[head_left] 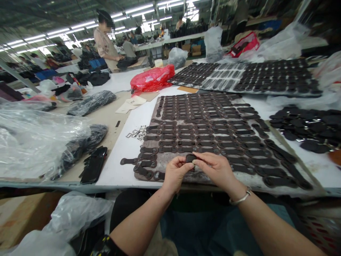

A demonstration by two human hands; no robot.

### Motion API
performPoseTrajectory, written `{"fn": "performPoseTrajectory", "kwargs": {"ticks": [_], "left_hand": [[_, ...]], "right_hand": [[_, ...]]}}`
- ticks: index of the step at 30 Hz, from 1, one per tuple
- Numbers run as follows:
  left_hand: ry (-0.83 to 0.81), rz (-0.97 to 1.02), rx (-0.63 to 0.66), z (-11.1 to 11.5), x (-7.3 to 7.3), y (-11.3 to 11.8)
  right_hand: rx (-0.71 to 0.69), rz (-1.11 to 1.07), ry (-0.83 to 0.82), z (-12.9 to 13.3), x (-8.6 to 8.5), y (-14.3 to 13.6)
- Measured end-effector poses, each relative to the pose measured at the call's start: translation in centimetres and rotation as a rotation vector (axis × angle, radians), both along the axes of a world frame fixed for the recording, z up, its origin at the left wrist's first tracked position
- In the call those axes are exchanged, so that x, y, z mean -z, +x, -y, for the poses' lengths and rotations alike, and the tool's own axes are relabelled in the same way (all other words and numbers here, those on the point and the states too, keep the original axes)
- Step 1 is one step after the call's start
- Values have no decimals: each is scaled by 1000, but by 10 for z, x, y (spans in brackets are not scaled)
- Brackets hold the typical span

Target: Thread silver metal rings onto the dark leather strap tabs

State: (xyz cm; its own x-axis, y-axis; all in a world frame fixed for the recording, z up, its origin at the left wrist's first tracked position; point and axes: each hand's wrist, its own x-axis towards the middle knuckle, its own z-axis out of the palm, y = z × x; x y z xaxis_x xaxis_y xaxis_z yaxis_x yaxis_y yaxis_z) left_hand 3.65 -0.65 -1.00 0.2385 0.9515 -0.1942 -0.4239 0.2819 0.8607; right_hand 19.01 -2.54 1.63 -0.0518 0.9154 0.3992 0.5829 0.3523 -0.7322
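Between the fingertips of both hands is a dark brown leather tab, folded over. My left hand pinches its left side, and my right hand pinches the right side. Fingers partly hide the tab, so I cannot tell whether a metal ring is in it. Under and beyond the hands lies a board covered with rows of flat leather tabs with rounded ends. One loose tab sticks out past the board's left edge. A small heap of metal rectangular rings sits left of the board.
Finished-looking dark pieces with metal rings are piled at right. A second covered board lies behind, near a red plastic bag. Clear plastic wrapping and black strips occupy the left. Another person stands farther back.
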Motion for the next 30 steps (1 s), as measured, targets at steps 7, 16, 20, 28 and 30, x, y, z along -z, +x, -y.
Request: {"fn": "performPoseTrajectory", "kwargs": {"ticks": [7,16,20,28,30], "left_hand": [[-20,-12,-9,1,2,2],[-21,-37,-21,3,-1,3],[-13,-47,-24,3,-1,3],[41,-41,-22,3,0,3],[89,-88,-55,2,2,2]], "right_hand": [[9,-6,-13,-1,2,0],[32,-18,3,-2,6,-2],[45,-31,22,-1,5,-4],[105,-91,-44,0,4,-5],[124,-131,-85,-1,7,-5]]}}
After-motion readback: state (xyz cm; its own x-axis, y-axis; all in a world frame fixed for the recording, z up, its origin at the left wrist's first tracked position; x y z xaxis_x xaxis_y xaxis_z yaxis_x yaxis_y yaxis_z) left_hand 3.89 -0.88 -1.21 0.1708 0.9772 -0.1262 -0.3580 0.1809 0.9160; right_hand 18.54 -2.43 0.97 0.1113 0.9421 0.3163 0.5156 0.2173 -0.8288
